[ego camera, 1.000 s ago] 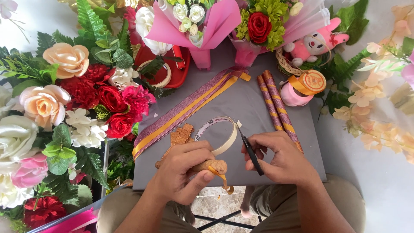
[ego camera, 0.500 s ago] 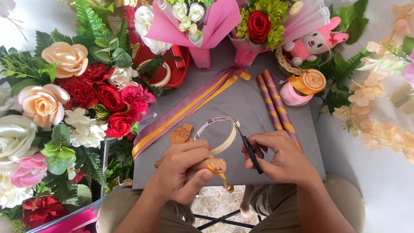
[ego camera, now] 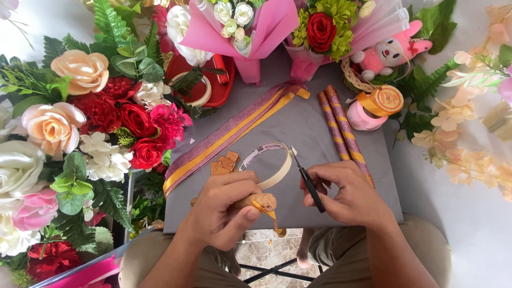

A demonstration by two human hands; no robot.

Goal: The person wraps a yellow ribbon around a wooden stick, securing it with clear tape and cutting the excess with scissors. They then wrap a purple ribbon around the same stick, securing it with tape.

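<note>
My left hand (ego camera: 221, 210) grips a small tan roll (ego camera: 260, 201) wrapped with an orange ribbon strip whose loose end (ego camera: 274, 221) dangles below it. My right hand (ego camera: 346, 194) holds small black-handled scissors (ego camera: 305, 178), their tip pointing up and left near a loop of cream tape (ego camera: 272, 165). Both hands hover over the near edge of a grey board (ego camera: 298, 128) resting on my lap.
Small brown cut pieces (ego camera: 223, 164) lie by the tape. A long purple-and-gold ribbon (ego camera: 229, 133) and two rolled sticks (ego camera: 341, 128) cross the board. Ribbon spools (ego camera: 376, 106), a pink plush toy (ego camera: 389, 50), pink bouquets (ego camera: 250, 32) and artificial flowers (ego camera: 80, 117) surround it.
The ribbon's loose end now hangs a little lower under the roll. Both hands stay almost where they were.
</note>
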